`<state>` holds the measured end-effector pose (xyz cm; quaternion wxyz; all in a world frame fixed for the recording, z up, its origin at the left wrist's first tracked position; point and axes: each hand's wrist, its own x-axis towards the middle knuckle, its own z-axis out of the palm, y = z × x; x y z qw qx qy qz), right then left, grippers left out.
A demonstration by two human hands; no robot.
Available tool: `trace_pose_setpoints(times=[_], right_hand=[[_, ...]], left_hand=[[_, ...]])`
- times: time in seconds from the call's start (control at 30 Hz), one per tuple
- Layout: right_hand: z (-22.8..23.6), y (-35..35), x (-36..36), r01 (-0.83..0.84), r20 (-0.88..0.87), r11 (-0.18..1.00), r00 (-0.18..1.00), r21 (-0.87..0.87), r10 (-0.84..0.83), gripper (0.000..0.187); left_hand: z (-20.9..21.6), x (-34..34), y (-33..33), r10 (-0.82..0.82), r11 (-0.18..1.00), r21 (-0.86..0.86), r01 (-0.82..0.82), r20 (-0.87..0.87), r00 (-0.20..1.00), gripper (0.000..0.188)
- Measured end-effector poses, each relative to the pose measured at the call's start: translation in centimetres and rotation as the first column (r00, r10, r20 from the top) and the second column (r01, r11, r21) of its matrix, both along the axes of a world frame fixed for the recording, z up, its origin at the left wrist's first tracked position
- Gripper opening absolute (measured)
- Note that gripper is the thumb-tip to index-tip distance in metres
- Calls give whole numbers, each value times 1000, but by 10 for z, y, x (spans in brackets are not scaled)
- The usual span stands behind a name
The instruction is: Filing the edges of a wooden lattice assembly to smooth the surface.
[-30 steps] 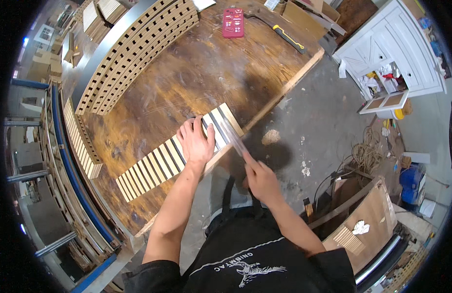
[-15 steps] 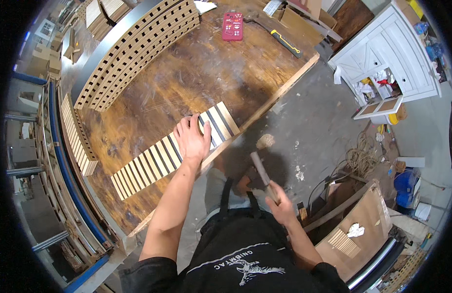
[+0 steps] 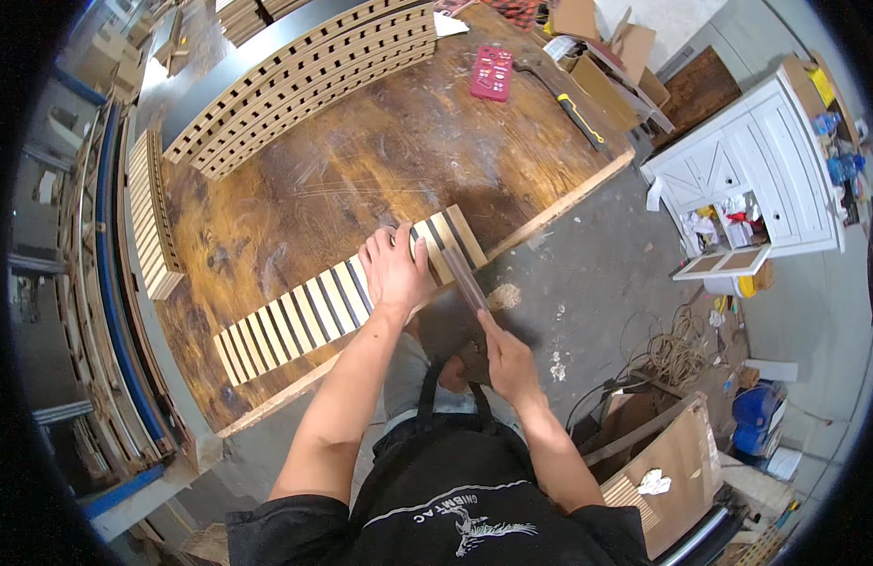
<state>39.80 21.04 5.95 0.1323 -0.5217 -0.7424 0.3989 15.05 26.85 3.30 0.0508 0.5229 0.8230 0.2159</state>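
Note:
A long slatted wooden panel (image 3: 290, 323), pale slats with dark gaps between, lies along the near edge of the brown worktable (image 3: 361, 151). My left hand (image 3: 395, 274) rests on top of it, fingers stretched out and slightly apart, right of its middle. In my right hand (image 3: 512, 363) is a narrow grey-brown stick (image 3: 467, 283), like a flat file, with my fingers wrapped round its near end. The stick's far end is at the panel's near edge, close to its right end; whether it touches cannot be made out.
Slotted wooden panels (image 3: 304, 90) stand stacked at the back left, and another slatted piece (image 3: 153, 222) lies at the left edge. A red case (image 3: 491, 73) and a hammer-like tool with a yellow-black handle (image 3: 578, 118) lie far right. A white cabinet (image 3: 738, 174) stands beyond.
My right hand has moved up and left, bringing the stick from over the floor to the panel's near edge. My left hand stays on the panel. The whole view has shifted slightly.

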Motion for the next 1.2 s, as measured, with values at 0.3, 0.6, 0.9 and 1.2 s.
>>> trace_pose_setpoints(times=[0.3, 0.6, 0.9, 1.2], right_hand=[[-18, 61, -75, 37, -52, 997, 998, 62, -34, 50], [-6, 47, -55, 77, -87, 994, 994, 83, -70, 47], [3, 5, -15, 92, -35, 996, 995, 19, -91, 47], [3, 9, -33, 130, 3, 992, 992, 3, -130, 48]], left_hand=[[4, 5, 1, -21, 1000, 3, 21, 21, 1000, 41], [13, 12, 3, -36, 999, -26, 36, 10, 999, 40], [3, 6, 8, -17, 1000, -11, 16, -29, 999, 41], [-3, 3, 5, -19, 1000, -5, 19, -25, 999, 43]])
